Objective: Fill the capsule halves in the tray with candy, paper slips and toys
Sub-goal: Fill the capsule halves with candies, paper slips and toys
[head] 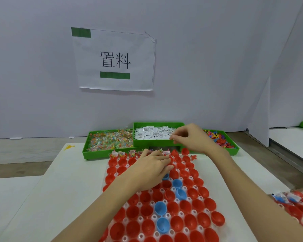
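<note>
My left hand (pixel 151 169) stretched flat, fingers straight on red capsule halves (pixel 180 166) at the tray's (pixel 140 218) far rows; my right hand (pixel 191 137) raised, fingertips pinching paper slips (pixel 152 132) at the middle green bin (pixel 157 143)

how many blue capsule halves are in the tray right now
5 blue capsule halves: one peeking out under the left hand, two mid-tray, two nearer the camera. The hand and forearm may hide more.

Both hands (pixel 152 165) and forearms are bare, without sleeves.
</note>
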Tool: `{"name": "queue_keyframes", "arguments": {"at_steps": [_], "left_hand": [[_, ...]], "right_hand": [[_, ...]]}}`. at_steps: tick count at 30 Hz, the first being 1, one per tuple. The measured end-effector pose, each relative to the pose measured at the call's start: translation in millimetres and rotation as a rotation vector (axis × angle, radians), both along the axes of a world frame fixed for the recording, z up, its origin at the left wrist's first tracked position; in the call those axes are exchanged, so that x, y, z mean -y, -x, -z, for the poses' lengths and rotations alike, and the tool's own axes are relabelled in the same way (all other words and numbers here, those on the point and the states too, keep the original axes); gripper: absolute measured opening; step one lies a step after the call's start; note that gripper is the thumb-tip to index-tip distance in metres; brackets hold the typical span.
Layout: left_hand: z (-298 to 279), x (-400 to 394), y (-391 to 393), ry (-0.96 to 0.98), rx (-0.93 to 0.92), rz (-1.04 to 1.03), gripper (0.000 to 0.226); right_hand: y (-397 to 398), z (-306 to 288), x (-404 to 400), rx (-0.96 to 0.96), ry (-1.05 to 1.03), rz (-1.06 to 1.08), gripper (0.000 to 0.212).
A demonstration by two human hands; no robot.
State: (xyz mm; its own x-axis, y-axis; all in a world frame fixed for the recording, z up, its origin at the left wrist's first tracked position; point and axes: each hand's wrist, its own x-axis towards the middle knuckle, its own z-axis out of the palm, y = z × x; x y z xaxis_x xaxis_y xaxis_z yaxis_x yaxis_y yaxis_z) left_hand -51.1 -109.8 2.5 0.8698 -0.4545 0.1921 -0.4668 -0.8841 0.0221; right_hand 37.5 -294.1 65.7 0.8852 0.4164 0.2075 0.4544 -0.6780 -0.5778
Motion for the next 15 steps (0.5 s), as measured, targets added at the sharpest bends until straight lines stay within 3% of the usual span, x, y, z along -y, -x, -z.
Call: {"name": "queue_keyframes", "arguments": {"at_steps": [6,10,12,15], "left_hand": [[-10,-23,8,0.225,0.074,-0.047,0.036],[-18,-75,-6,0.407,0.198,-0.268,0.023],[-21,-107,-20,0.407,0.189,-0.407,0.022],[-21,-149,-39,0.276,0.029,-0.543,0.029]], "right_hand": [[55,25,33,-0.023,-0.403,-0.001,0.017],[66,33,45,-0.088,-0.563,-0.004,0.021],[66,35,44,-0.105,-0.605,-0.013,0.021],[67,39,40,-0.096,-0.601,-0.023,0.022]]}}
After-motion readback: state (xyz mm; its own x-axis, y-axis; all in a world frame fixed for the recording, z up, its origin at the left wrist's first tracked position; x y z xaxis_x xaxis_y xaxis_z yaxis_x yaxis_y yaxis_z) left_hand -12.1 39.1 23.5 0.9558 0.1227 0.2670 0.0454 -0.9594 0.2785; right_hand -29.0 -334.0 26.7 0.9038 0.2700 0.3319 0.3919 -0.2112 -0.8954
